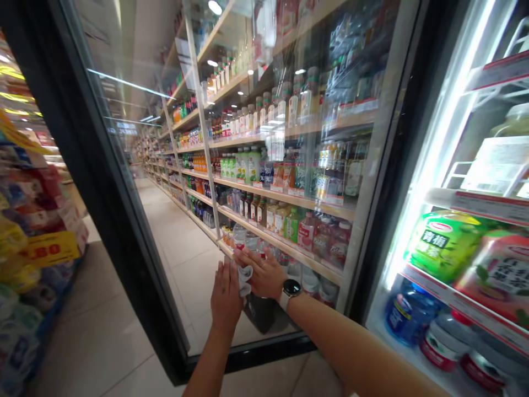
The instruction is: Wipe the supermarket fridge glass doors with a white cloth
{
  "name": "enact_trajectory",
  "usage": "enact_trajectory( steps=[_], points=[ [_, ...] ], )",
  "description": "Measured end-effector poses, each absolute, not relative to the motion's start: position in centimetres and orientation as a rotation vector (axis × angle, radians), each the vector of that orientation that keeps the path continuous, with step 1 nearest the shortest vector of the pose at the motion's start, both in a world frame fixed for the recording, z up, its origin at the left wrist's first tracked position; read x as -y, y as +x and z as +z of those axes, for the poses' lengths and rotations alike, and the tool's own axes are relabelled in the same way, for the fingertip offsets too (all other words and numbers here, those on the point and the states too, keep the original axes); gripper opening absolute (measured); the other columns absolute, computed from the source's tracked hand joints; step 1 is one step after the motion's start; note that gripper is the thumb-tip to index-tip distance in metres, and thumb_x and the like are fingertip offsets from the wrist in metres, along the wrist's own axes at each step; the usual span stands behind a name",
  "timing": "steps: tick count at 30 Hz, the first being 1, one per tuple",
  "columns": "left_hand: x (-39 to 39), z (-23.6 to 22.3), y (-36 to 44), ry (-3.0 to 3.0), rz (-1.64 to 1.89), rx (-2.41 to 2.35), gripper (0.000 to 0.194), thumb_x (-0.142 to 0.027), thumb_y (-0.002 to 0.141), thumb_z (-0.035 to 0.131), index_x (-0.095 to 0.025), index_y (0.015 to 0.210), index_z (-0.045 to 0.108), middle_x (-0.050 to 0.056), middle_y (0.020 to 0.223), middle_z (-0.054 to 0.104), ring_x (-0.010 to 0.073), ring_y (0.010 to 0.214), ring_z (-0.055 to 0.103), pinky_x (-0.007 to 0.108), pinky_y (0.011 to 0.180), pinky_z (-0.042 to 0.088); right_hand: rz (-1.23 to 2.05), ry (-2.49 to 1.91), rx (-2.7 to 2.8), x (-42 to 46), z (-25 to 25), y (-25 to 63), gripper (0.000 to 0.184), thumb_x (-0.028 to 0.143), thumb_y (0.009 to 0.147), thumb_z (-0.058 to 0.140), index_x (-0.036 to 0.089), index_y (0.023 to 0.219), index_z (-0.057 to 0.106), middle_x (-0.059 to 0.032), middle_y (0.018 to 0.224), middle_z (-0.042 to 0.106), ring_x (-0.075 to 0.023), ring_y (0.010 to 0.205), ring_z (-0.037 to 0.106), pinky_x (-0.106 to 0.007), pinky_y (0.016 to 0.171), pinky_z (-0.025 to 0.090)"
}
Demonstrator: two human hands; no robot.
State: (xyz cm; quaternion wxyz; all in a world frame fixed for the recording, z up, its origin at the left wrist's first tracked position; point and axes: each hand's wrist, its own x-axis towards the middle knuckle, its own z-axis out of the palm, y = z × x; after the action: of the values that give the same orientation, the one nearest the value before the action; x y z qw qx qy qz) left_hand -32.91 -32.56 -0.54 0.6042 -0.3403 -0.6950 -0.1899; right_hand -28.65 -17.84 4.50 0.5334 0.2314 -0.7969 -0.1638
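Note:
Low on the glass door (182,231), a crumpled white cloth (245,278) shows between my two hands. My right hand (264,273) lies over part of the cloth and holds it against the glass, its fingers stretched up and to the left. A dark round watch sits on that wrist. Beside it, my left hand (227,298) rests flat on the pane with its fingers straight and close together, touching the cloth's left edge. How much cloth lies under either palm is hidden.
The door's black frame (103,209) stands swung out on the left. At right is the lit cooler (397,309) with bottles and green packs (448,245). Shelves of drinks show in the glass. Stacked goods (37,220) with a yellow price sign stand at far left.

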Motion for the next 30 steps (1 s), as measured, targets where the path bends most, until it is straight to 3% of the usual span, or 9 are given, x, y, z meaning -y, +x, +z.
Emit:
enact_trajectory(
  steps=[7,15,19,24,30],
  points=[
    [39.1,-0.5,-35.0,-0.633,-0.405,1.667,0.069,-0.012,0.087,0.047,-0.015,0.150,0.017,0.018,0.154,0.020,0.0305,0.142,0.018,0.049,0.115,0.030,-0.414,0.500,1.869,18.2,4.8,-28.3,0.049,0.026,0.089,0.044,0.020,0.137,0.048,0.0011,0.151,0.035,-0.0157,0.147,0.006,-0.046,0.120,-0.007],
    [40.2,-0.1,-34.8,-0.388,-0.691,1.692,0.080,-0.008,0.079,0.047,-0.017,0.150,0.013,0.015,0.157,0.017,0.0327,0.143,0.015,0.057,0.114,0.028,-0.406,0.511,1.901,17.8,4.5,-28.1,0.050,0.027,0.089,0.044,0.023,0.139,0.046,0.0007,0.150,0.038,-0.0170,0.146,0.014,-0.046,0.120,-0.005],
    [36.7,0.0,-33.7,-0.507,-0.636,1.650,0.073,-0.007,0.084,0.044,-0.019,0.150,0.015,0.013,0.156,0.019,0.0285,0.143,0.018,0.053,0.115,0.027,-0.383,0.522,1.921,17.8,4.3,-28.1,0.053,0.026,0.088,0.046,0.022,0.141,0.044,-0.0007,0.148,0.040,-0.0187,0.145,0.018,-0.046,0.121,0.000],
    [32.5,-0.3,-32.5,-0.672,-0.567,1.593,0.062,-0.008,0.090,0.039,-0.014,0.149,0.021,0.016,0.154,0.023,0.0266,0.142,0.022,0.046,0.115,0.029,-0.383,0.531,1.883,17.8,4.3,-28.3,0.049,0.025,0.089,0.043,0.022,0.139,0.047,0.0001,0.150,0.036,-0.0177,0.145,0.016,-0.047,0.120,-0.003],
    [32.6,-0.4,-32.9,-0.746,-0.471,1.571,0.063,-0.008,0.089,0.041,-0.012,0.148,0.021,0.017,0.151,0.029,0.0260,0.141,0.025,0.041,0.114,0.031,-0.383,0.531,1.936,17.9,4.1,-28.6,0.053,0.024,0.088,0.046,0.022,0.140,0.044,-0.0010,0.150,0.037,-0.0187,0.144,0.021,-0.044,0.120,0.008]
  ],
)
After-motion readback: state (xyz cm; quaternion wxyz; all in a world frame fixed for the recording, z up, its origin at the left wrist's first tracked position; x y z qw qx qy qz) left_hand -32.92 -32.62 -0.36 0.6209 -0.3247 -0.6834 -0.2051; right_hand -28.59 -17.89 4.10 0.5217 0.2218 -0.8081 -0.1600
